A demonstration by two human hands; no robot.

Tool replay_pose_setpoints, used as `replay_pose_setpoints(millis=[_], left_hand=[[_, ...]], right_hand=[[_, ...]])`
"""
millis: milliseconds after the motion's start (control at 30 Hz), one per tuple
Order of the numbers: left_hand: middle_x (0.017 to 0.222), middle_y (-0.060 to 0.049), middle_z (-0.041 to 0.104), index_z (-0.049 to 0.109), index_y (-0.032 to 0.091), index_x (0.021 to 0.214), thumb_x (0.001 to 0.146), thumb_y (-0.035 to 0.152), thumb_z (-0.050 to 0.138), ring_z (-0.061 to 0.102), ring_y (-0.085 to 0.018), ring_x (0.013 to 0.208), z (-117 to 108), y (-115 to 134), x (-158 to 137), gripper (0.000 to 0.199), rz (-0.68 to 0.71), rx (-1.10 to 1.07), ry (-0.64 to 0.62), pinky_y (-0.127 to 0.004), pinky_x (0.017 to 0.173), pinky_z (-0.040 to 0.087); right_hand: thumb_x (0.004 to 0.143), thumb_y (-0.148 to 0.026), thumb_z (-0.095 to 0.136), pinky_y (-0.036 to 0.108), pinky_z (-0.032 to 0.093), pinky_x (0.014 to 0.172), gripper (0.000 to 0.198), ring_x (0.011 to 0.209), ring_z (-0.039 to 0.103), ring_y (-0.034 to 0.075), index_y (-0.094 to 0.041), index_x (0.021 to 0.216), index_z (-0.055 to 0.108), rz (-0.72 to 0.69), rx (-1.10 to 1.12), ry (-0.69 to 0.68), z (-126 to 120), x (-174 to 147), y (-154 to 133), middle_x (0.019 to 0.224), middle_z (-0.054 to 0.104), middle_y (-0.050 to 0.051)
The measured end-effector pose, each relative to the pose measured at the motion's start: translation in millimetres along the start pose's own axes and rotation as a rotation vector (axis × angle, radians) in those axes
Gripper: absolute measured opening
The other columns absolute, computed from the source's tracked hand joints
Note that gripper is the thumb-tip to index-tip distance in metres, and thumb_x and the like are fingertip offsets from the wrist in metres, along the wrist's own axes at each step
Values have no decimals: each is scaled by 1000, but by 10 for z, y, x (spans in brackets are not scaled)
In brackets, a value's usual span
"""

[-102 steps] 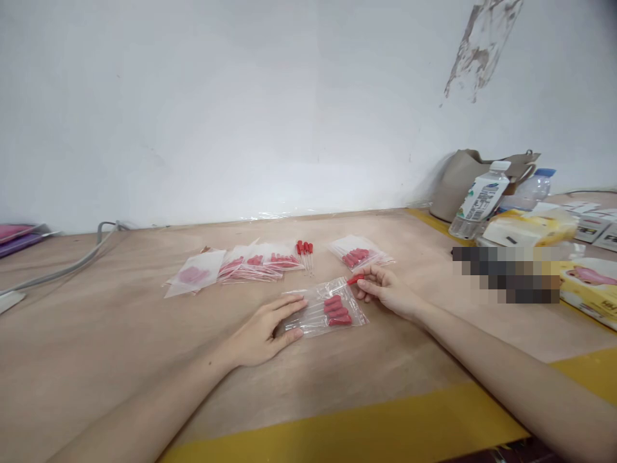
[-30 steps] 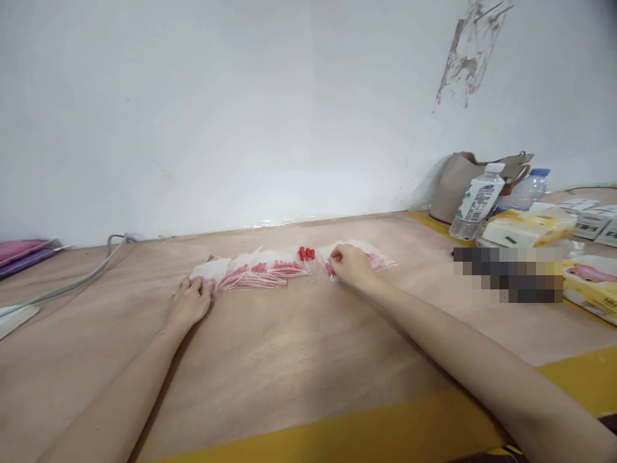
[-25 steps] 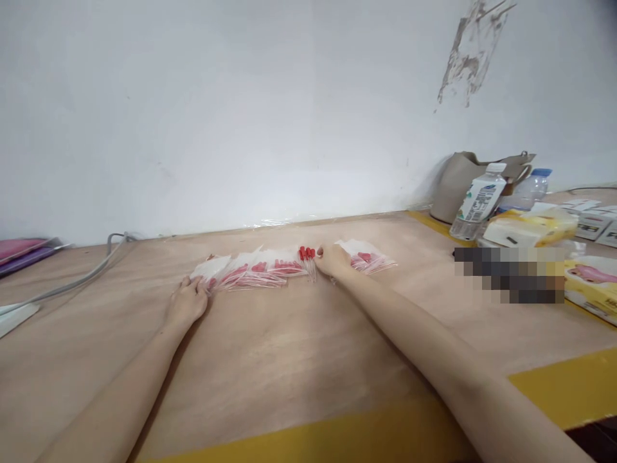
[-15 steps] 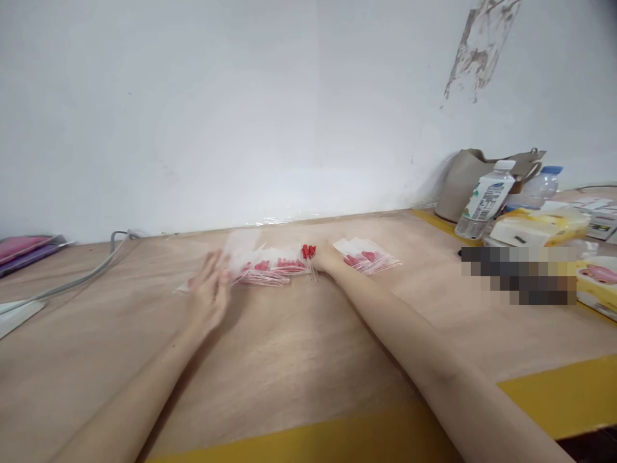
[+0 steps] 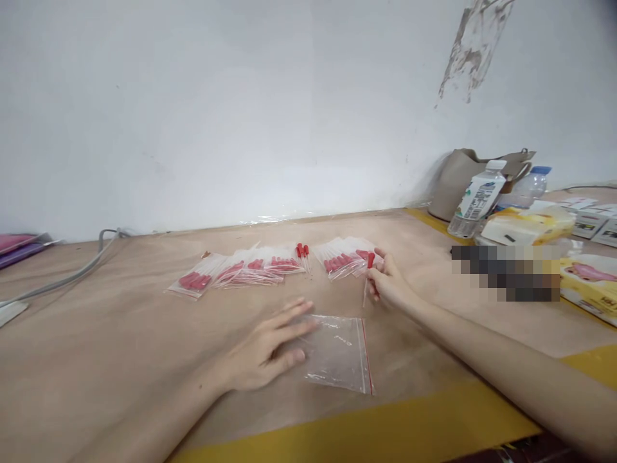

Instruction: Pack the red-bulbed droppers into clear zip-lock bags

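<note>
**Here, an empty bag under our left hand and one dropper in our right**

Nearest to us, a yellow strip point(image 5: 385, 431) runs along the front edge of the wooden worktop point(image 5: 120, 360). Just behind it lies an empty clear zip bag point(image 5: 340, 352) with a red seal line on its right side. Our left hand point(image 5: 270, 344) lies flat on the left edge of this bag, with the fingers stretched and a little spread; it grips nothing.

A little further and to the right, our right hand point(image 5: 388, 283) pinches a single dropper point(image 5: 369, 273) between thumb and fingers. The red bulb points up and the thin glass tube hangs down toward the worktop. The dropper is near the bag but apart from it.

Behind the right hand, touching or almost touching it, lies a filled bag point(image 5: 340, 260) with red-capped droppers inside. To the left of it we see a few loose droppers point(image 5: 303, 252), and then a row of more filled bags point(image 5: 231, 271) that overlap each other.

Far at the right stand a white bottle point(image 5: 477, 198), a beige handbag point(image 5: 463, 177) and some yellow boxes point(image 5: 585, 283). Far at the left, a grey cable point(image 5: 72, 273) runs along the worktop toward the white wall point(image 5: 241, 116).
</note>
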State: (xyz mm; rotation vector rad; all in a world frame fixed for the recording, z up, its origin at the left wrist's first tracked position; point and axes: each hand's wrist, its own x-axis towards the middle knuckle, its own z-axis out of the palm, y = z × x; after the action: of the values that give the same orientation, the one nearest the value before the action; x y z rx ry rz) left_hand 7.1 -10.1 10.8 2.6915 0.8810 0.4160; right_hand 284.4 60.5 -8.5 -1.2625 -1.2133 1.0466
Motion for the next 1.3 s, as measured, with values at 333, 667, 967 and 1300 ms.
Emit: replay_pose_setpoints(millis=[333, 667, 967, 1300], left_hand=[[144, -4, 27, 34, 30, 135, 89, 48, 40, 25, -23, 132, 117, -129, 25, 49, -153, 137, -27, -46, 107, 24], [142, -5, 32, 37, 29, 134, 89, 47, 40, 28, -23, 131, 149, -103, 44, 48, -164, 156, 15, -46, 106, 24], [142, -4, 33, 37, 28, 134, 89, 49, 39, 30, -22, 130, 192, -93, 68, 49, -202, 189, 60, -44, 106, 25], [142, -4, 33, 32, 26, 136, 90, 50, 36, 30, -21, 130, 181, -69, 82, 52, -234, 193, 57, -42, 107, 24]], right_hand=[[66, -20, 56, 22, 44, 34, 47, 40, 51, 11, -24, 105, 29, -3, 140, 18, 43, -188, 33, 57, 47, -10], [67, -29, 60, 23, 48, 38, 55, 43, 53, 11, -22, 109, 26, -75, 148, -13, 104, -220, 116, 57, 47, -10], [70, -34, 62, 30, 53, 58, 41, 56, 62, 13, -23, 93, 30, 22, 275, -133, 169, -357, 62, 64, 55, -7], [61, -20, 74, 22, 45, 63, 28, 72, 56, 7, -17, 71, 48, -179, 105, -609, -119, -203, 32, 92, 57, 1]])
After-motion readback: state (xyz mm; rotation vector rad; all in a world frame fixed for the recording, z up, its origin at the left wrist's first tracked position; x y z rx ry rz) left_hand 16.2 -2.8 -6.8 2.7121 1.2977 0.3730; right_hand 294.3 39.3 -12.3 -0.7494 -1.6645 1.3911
